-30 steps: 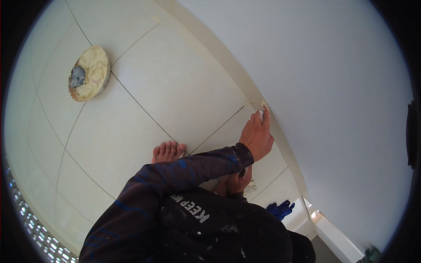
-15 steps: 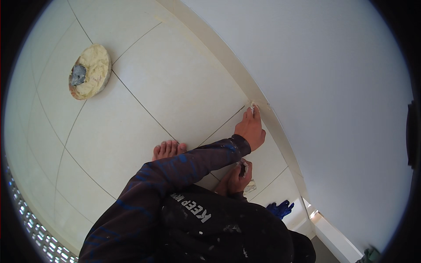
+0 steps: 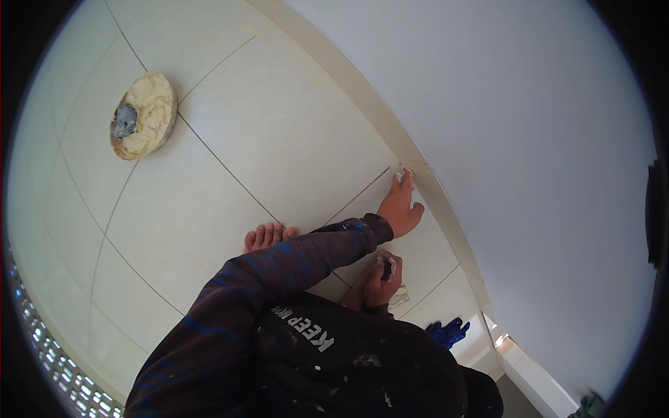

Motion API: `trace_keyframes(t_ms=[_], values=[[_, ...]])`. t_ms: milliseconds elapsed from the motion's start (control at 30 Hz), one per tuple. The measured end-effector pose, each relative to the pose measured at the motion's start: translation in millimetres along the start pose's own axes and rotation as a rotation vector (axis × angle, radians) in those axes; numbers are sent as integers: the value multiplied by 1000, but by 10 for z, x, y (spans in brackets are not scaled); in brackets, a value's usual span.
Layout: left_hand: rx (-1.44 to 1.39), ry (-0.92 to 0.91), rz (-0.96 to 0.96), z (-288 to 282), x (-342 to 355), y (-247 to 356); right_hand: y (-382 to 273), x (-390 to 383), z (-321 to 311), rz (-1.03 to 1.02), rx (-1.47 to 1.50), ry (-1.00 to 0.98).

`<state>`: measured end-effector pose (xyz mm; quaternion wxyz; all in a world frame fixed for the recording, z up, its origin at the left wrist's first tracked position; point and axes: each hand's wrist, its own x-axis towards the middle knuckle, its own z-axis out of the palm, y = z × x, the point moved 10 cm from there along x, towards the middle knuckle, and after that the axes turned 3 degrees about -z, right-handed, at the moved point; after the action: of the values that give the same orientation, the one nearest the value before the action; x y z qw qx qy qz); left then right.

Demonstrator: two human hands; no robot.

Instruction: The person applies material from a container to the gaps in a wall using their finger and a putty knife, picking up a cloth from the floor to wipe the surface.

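My left hand (image 3: pixel 400 209) reaches across to the tan skirting (image 3: pixel 426 167) at the foot of the wall. Its fingertips press a small white crumpled thing (image 3: pixel 400 178), a wad of cloth or paste, into the corner between floor and skirting; the thumb stands out to the side. Closer to my body, my right hand (image 3: pixel 382 280) is curled, with a whitish rim round a dark hollow among its fingers. What it holds is too small to name. Partly behind the right hand, a pale, flat piece (image 3: pixel 398 297) lies on the floor.
A round, shallow pan (image 3: pixel 155 118) of cream paste with a grey block in it sits on the tiled floor (image 3: pixel 209 202) at far left. My bare foot (image 3: pixel 268 237) is beside my left sleeve. A blue cloth or glove (image 3: pixel 448 333) lies near the wall (image 3: pixel 543 174) at lower right.
My left hand has shifted slightly right and toward me along the skirting, its fingers more spread, and more of the white thing shows. The right hand stays nearly still.
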<state>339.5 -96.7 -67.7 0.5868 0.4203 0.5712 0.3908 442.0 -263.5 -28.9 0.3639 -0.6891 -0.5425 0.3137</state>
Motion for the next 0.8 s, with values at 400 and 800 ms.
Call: trace_keyframes(t_ms=[400, 800], values=[[181, 79, -47, -147, 24, 119, 25, 10, -50, -9, -21, 15], [-848, -275, -335, 236, -109, -287, -12, 16, -22, -8, 22, 10]])
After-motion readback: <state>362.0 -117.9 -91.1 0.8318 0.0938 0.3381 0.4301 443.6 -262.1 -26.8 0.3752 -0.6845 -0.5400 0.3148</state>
